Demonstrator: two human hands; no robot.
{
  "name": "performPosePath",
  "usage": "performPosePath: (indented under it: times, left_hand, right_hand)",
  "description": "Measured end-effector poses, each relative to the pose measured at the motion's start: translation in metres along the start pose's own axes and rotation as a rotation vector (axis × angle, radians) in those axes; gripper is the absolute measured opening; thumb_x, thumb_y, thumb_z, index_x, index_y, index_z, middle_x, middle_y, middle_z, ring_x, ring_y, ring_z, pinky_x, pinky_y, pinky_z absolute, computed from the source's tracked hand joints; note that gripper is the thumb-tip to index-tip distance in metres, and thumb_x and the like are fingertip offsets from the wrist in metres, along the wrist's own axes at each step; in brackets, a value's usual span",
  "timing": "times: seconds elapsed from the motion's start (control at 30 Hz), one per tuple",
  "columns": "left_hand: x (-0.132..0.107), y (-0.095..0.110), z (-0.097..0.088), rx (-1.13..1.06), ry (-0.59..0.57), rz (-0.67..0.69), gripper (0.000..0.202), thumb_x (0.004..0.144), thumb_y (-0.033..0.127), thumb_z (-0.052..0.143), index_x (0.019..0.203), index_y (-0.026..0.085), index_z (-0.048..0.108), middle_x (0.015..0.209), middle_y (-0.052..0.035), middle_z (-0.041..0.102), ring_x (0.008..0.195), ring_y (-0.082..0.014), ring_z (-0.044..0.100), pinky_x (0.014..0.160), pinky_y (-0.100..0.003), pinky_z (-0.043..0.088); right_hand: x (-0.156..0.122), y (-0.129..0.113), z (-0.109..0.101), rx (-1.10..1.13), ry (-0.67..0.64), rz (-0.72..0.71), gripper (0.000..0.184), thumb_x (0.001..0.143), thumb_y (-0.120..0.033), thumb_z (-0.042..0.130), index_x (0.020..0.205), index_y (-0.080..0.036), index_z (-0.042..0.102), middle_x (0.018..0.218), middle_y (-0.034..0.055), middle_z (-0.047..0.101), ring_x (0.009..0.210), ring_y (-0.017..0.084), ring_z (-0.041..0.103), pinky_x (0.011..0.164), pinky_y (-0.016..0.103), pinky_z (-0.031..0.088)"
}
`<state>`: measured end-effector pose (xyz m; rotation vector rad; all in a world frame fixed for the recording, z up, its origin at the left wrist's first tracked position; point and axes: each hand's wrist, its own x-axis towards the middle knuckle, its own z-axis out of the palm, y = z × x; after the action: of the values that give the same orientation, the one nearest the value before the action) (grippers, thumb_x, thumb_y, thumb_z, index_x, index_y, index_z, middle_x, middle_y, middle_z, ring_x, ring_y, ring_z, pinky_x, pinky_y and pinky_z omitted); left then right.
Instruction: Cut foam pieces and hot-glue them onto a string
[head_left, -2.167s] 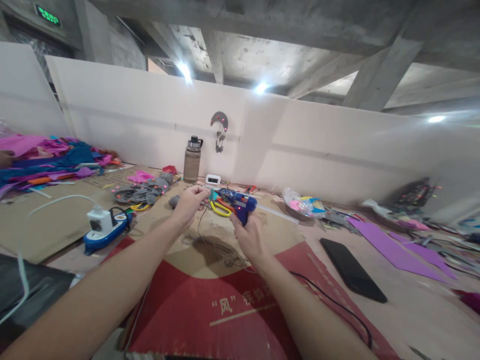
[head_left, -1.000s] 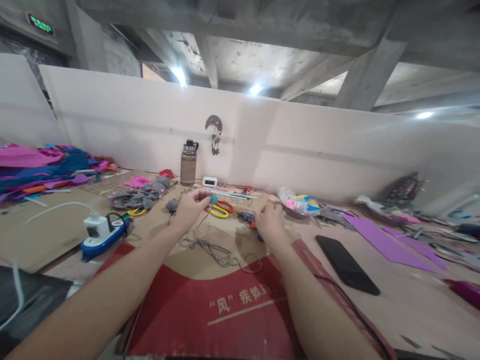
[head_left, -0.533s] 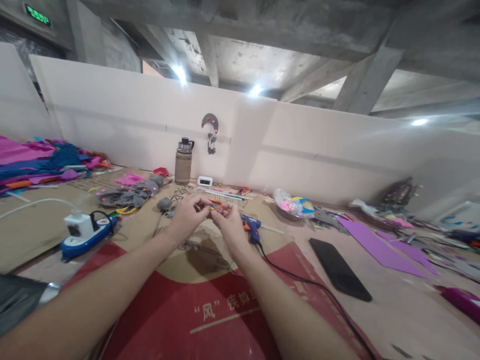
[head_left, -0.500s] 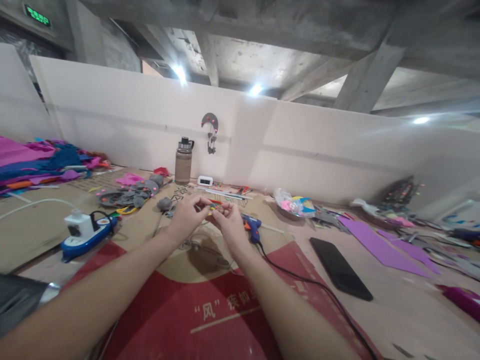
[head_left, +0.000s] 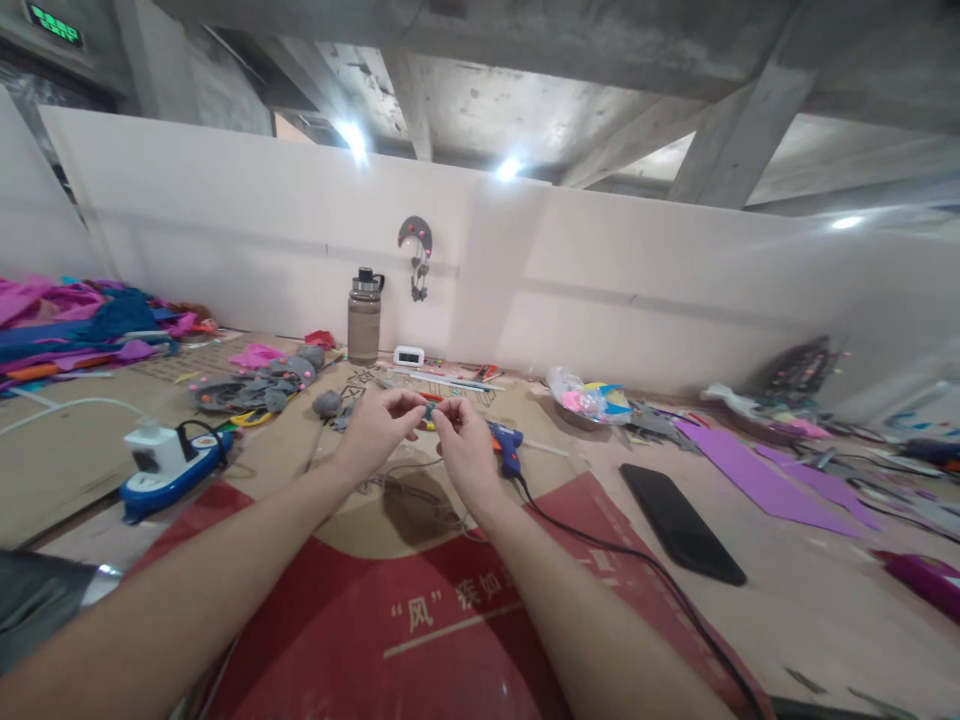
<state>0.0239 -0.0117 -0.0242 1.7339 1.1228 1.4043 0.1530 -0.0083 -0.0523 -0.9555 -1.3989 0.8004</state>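
Note:
My left hand (head_left: pixel 382 430) and my right hand (head_left: pixel 466 445) meet over the cardboard, each with thumb and forefinger pinched together. Between the fingertips is a small greenish piece (head_left: pixel 430 410), too small and too covered to name. A thin cord (head_left: pixel 412 482) hangs or lies below the hands; whether it joins the piece I cannot tell. Just right of my right hand lies a blue glue gun (head_left: pixel 507 446) with a black cable. Small grey felt pieces (head_left: pixel 328 404) lie left of my left hand.
A red and tan cardboard sheet (head_left: pixel 337 630) covers the table in front of me. A power strip (head_left: pixel 176 475) sits left, a black phone (head_left: pixel 681 522) right. Behind stand a bottle (head_left: pixel 364 320), a small clock (head_left: pixel 409 356) and a bowl (head_left: pixel 589 415). Purple felt (head_left: pixel 765 480) lies right.
My fingertips have shifted slightly, and the right hand's fingers are curled more closely. The small piece shows differently between them. The whole view has tilted a little.

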Motion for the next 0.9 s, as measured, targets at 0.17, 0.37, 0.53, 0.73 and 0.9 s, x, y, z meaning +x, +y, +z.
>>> performPosePath:
  times: [0.17, 0.37, 0.53, 0.73, 0.9]
  left_hand:
    - [0.004, -0.007, -0.003, -0.04, 0.056, -0.019, 0.019, 0.071, 0.032, 0.062, 0.079, 0.014, 0.064, 0.068, -0.0029, 0.064, 0.055, -0.0123, 0.06, 0.051, -0.023, 0.05]
    - [0.006, -0.008, -0.007, 0.014, 0.085, 0.017, 0.018, 0.073, 0.031, 0.06, 0.08, 0.014, 0.063, 0.067, -0.003, 0.064, 0.058, -0.0137, 0.061, 0.052, -0.024, 0.05]
    - [0.005, -0.01, -0.007, 0.075, 0.063, 0.051, 0.018, 0.074, 0.032, 0.059, 0.082, 0.016, 0.064, 0.069, -0.0028, 0.065, 0.059, -0.0135, 0.062, 0.054, -0.024, 0.05]
    - [0.005, -0.013, -0.006, 0.114, 0.057, 0.077, 0.019, 0.075, 0.032, 0.057, 0.083, 0.016, 0.065, 0.07, -0.0033, 0.066, 0.058, -0.0135, 0.061, 0.054, -0.024, 0.048]
    - [0.004, -0.01, -0.007, 0.171, 0.034, 0.104, 0.02, 0.076, 0.033, 0.056, 0.084, 0.016, 0.065, 0.07, -0.0014, 0.065, 0.057, -0.0122, 0.06, 0.056, -0.023, 0.048]
  right_hand:
    - [-0.001, -0.001, -0.001, -0.01, -0.016, 0.0, 0.019, 0.076, -0.036, 0.052, 0.085, -0.019, 0.053, 0.071, -0.0034, 0.054, 0.053, 0.008, 0.044, 0.049, 0.019, 0.039]
    - [-0.003, -0.002, -0.004, -0.027, -0.095, 0.042, 0.024, 0.077, -0.04, 0.05, 0.074, -0.017, 0.056, 0.06, -0.0042, 0.051, 0.044, 0.007, 0.044, 0.041, 0.019, 0.037]
    - [-0.004, -0.002, -0.004, 0.008, -0.109, 0.095, 0.029, 0.08, -0.043, 0.045, 0.072, -0.017, 0.054, 0.06, -0.0032, 0.051, 0.045, 0.008, 0.047, 0.042, 0.019, 0.041]
    - [-0.005, -0.009, -0.001, 0.192, -0.143, 0.167, 0.03, 0.081, -0.046, 0.043, 0.077, -0.018, 0.05, 0.066, -0.0033, 0.049, 0.05, 0.007, 0.048, 0.049, 0.023, 0.049]
    - [-0.005, -0.009, 0.002, 0.245, -0.161, 0.173, 0.029, 0.073, -0.04, 0.059, 0.087, -0.02, 0.045, 0.069, -0.0051, 0.052, 0.05, 0.007, 0.049, 0.05, 0.023, 0.049]
